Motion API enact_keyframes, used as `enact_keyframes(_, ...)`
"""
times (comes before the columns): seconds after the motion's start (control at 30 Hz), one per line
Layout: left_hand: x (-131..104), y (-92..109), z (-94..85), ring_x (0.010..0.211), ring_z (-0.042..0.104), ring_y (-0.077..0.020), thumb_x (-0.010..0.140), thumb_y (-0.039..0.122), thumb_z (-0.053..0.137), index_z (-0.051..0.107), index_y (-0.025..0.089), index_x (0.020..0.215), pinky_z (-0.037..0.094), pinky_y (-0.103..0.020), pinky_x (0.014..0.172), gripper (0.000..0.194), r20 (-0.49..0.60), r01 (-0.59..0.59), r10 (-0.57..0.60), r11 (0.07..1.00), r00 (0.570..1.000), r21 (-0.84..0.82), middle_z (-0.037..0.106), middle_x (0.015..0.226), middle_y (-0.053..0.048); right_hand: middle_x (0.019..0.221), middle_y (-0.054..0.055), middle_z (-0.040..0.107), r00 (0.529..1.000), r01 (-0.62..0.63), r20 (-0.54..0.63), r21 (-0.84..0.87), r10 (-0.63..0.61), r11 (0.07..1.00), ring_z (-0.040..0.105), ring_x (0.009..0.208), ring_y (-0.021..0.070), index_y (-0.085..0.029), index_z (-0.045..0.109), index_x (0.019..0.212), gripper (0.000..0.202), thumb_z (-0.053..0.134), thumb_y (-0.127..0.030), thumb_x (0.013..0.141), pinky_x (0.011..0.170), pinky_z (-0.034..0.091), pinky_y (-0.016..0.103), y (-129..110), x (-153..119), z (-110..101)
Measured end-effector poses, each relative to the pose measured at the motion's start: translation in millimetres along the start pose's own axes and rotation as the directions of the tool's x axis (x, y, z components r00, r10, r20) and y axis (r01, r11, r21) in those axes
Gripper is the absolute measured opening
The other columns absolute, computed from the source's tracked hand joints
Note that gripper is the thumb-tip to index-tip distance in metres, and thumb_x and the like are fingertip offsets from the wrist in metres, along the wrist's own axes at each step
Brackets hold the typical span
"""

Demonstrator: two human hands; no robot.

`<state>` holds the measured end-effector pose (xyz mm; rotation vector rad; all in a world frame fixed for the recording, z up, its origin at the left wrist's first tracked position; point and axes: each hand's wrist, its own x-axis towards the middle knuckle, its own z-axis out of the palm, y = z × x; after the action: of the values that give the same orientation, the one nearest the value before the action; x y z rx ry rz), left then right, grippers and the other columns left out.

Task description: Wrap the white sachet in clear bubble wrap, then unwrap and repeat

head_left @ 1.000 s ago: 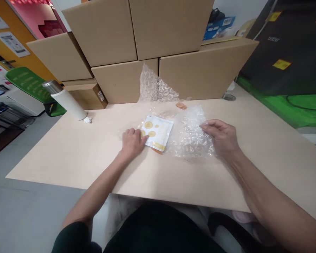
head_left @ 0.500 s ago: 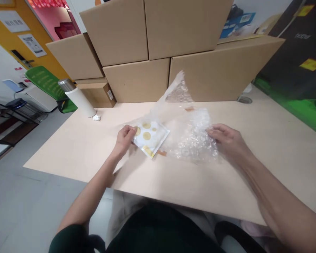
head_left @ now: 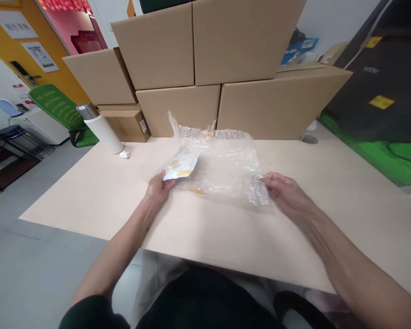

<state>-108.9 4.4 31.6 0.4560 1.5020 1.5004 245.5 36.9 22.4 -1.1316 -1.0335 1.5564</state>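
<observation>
My left hand (head_left: 160,186) pinches the near left corner of a white packet (head_left: 182,164) with yellow spots and a yellow patch. Part of the clear bubble wrap (head_left: 222,167) lies against that packet and close to the same fingers. The wrap spreads over the middle of the table, its far edge raised, with orange-brown tape bits on it. With thumb and fingers closed, my right hand (head_left: 281,188) grips the wrap's right edge.
A white bottle with a steel cap (head_left: 104,132) stands at the table's back left, a crumpled white scrap (head_left: 124,155) beside it. Stacked cardboard boxes (head_left: 178,107) line the back. A round clear item (head_left: 308,139) lies at the back right.
The packet has tilted and shifted slightly left with my left hand. The wrap's tall peak has dropped, and the sheet now lies wider and lower. My right hand has moved a little left.
</observation>
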Motion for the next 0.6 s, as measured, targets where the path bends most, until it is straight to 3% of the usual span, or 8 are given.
enact_keyframes(0.13, -5.8, -5.0, -9.0, 0.066, 0.065, -0.0165, 0.089, 0.022, 0.063, 0.059, 0.015, 0.078, 0.058, -0.029, 0.059, 0.013, 0.033, -0.064, 0.06, 0.989, 0.998, 0.133, 0.065, 0.077, -0.006, 0.066, -0.001, 0.058, 0.999, -0.044, 0.034, 0.103, 0.04, 0.994, 0.052, 0.062, 0.0095, -0.019, 0.064, 0.062, 0.03, 0.09, -0.032, 0.053, 0.055, 0.044, 0.02, 5.0, 0.9, 0.0)
enact_keyframes(0.23, -7.8, -0.3, -18.1, 0.097, 0.065, -0.0257, 0.083, 0.027, 0.07, 0.066, 0.016, 0.084, 0.056, -0.04, 0.087, 0.012, 0.023, -0.209, 0.211, 0.934, 0.977, 0.291, 0.065, 0.1, -0.01, 0.064, -0.002, 0.056, 0.999, -0.049, 0.022, 0.073, 0.047, 0.996, 0.049, 0.057, 0.009, -0.019, 0.063, 0.062, 0.03, 0.089, -0.034, 0.054, 0.05, 0.042, 0.021, 9.7, 3.1, -1.4)
enact_keyframes(0.3, -2.6, 9.2, -24.5, 0.123, 0.053, -0.032, 0.083, 0.029, 0.069, 0.068, 0.017, 0.104, 0.043, -0.047, 0.106, 0.024, 0.004, -0.376, 0.457, 0.727, 0.889, 0.574, 0.058, 0.127, -0.014, 0.062, -0.003, 0.054, 0.999, -0.05, 0.014, 0.016, 0.05, 0.999, 0.047, 0.055, 0.0089, -0.02, 0.063, 0.063, 0.031, 0.088, -0.035, 0.055, 0.047, 0.039, 0.021, 10.6, 4.2, -2.8)
enact_keyframes(0.37, 7.4, 20.0, -30.4, 0.136, 0.041, -0.038, 0.086, 0.033, 0.065, 0.059, 0.016, 0.129, 0.032, -0.053, 0.112, 0.047, 0.053, -0.359, 0.615, 0.385, 0.786, 0.85, 0.045, 0.144, -0.021, 0.06, -0.003, 0.054, 0.999, -0.037, -0.014, -0.06, 0.037, 0.998, 0.045, 0.052, 0.0091, -0.02, 0.062, 0.064, 0.032, 0.088, -0.036, 0.055, 0.045, 0.036, 0.021, 9.1, 4.6, -4.3)
enact_keyframes(0.4, 12.9, 24.6, -33.3, 0.136, 0.04, -0.0404, 0.087, 0.035, 0.063, 0.052, 0.013, 0.138, 0.031, -0.055, 0.111, 0.056, 0.086, -0.295, 0.611, 0.251, 0.787, 0.922, 0.043, 0.145, -0.024, 0.059, -0.003, 0.055, 0.999, -0.03, -0.037, -0.096, 0.027, 0.995, 0.044, 0.051, 0.0094, -0.021, 0.062, 0.064, 0.032, 0.088, -0.036, 0.054, 0.044, 0.034, 0.022, 7.3, 4.5, -5.3)
enact_keyframes(0.43, 17.7, 28.2, -36.5, 0.134, 0.042, -0.0411, 0.088, 0.035, 0.061, 0.047, 0.011, 0.141, 0.033, -0.054, 0.108, 0.06, 0.102, -0.24, 0.559, 0.18, 0.823, 0.954, 0.046, 0.142, -0.026, 0.059, -0.003, 0.055, 0.998, -0.024, -0.065, -0.129, 0.016, 0.991, 0.043, 0.05, 0.0097, -0.021, 0.062, 0.065, 0.032, 0.088, -0.036, 0.054, 0.043, 0.033, 0.022, 4.9, 4.2, -6.5)
enact_keyframes(0.5, 22.5, 31.5, -44.2, 0.12, 0.055, -0.0373, 0.089, 0.03, 0.055, 0.053, 0.011, 0.134, 0.041, -0.046, 0.098, 0.049, 0.134, -0.206, 0.414, 0.132, 0.901, 0.97, 0.061, 0.125, -0.023, 0.058, -0.003, 0.056, 0.992, -0.008, -0.127, -0.179, -0.015, 0.984, 0.043, 0.048, 0.01, -0.022, 0.061, 0.064, 0.031, 0.087, -0.036, 0.054, 0.043, 0.032, 0.024, -1.4, 2.0, -10.3)
enact_keyframes(0.6, 12.1, 29.1, -60.5, 0.092, 0.065, -0.0275, 0.086, 0.019, 0.052, 0.069, 0.019, 0.102, 0.044, -0.033, 0.078, 0.023, 0.217, -0.261, 0.291, 0.123, 0.932, 0.957, 0.072, 0.095, -0.011, 0.061, 0.0, 0.059, 0.974, 0.023, -0.214, -0.232, -0.074, 0.972, 0.046, 0.051, 0.0111, -0.022, 0.062, 0.064, 0.028, 0.086, -0.033, 0.054, 0.046, 0.033, 0.025, -12.7, -7.4, -20.8)
